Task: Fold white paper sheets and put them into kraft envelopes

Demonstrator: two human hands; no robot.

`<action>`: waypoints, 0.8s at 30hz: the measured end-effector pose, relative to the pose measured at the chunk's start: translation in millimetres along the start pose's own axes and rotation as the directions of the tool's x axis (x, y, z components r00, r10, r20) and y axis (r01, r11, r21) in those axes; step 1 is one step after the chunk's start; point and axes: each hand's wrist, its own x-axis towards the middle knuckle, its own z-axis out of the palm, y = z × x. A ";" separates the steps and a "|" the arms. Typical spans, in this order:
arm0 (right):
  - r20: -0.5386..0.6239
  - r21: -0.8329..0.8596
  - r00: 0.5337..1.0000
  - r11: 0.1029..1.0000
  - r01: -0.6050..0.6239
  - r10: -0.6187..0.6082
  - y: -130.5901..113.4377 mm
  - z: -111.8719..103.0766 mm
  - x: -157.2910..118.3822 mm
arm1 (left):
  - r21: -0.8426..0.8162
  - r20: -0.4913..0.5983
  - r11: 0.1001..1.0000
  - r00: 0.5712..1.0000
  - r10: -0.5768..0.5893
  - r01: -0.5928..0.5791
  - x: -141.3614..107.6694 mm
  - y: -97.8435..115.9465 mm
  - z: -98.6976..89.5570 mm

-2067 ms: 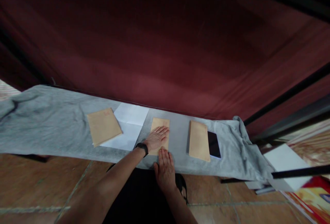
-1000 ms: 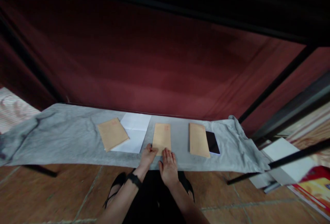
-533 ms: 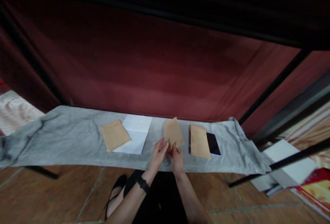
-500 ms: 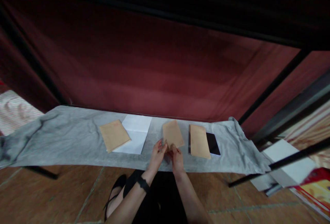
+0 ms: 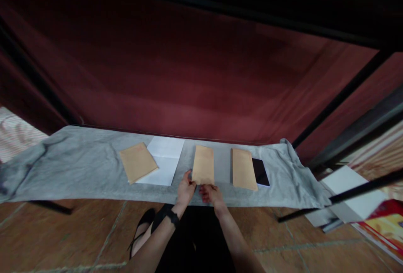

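A brown paper envelope [image 5: 203,165] lies lengthwise in front of me on the grey cloth. My left hand [image 5: 185,191] grips its near left corner, thumb on top. At the near edge is my right hand [image 5: 213,194], its fingers curled in against the paper; their tips are partly hidden. To the right, another brown envelope [image 5: 243,169] lies beside a dark flat device [image 5: 260,171], perhaps a phone or tablet, and partly covers it. On the left, a third brown envelope [image 5: 137,162] rests at an angle over a creased white sheet of paper [image 5: 166,162].
The grey cloth [image 5: 85,164] covers a narrow bench or table against a dark red panel [image 5: 176,76]. Black metal bars [image 5: 340,97] slope at both sides. White boards or boxes [image 5: 349,189] and a colourful packet [image 5: 384,227] are low at the right, by the tiled floor [image 5: 88,231].
The middle envelope has turned from a tilt to nearly straight and shifted slightly left. My left hand has moved to its near left corner; my right hand's fingers have curled at its near edge.
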 end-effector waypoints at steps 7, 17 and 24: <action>0.245 -0.685 0.721 0.412 0.602 -0.648 17.9 -43.7 -19.8 | 0.455 0.045 0.889 0.998 0.036 -0.053 -13.8 0.6 -8.6; 0.388 -0.761 0.629 0.151 0.631 -0.674 29.9 -54.7 -15.1 | 0.597 0.373 0.443 0.720 0.585 -0.669 18.4 -4.3 25.2; 0.362 -0.721 0.648 0.240 0.650 -0.670 21.8 -52.4 -18.0 | 0.584 0.520 0.414 0.714 0.470 -0.698 90.1 6.3 57.2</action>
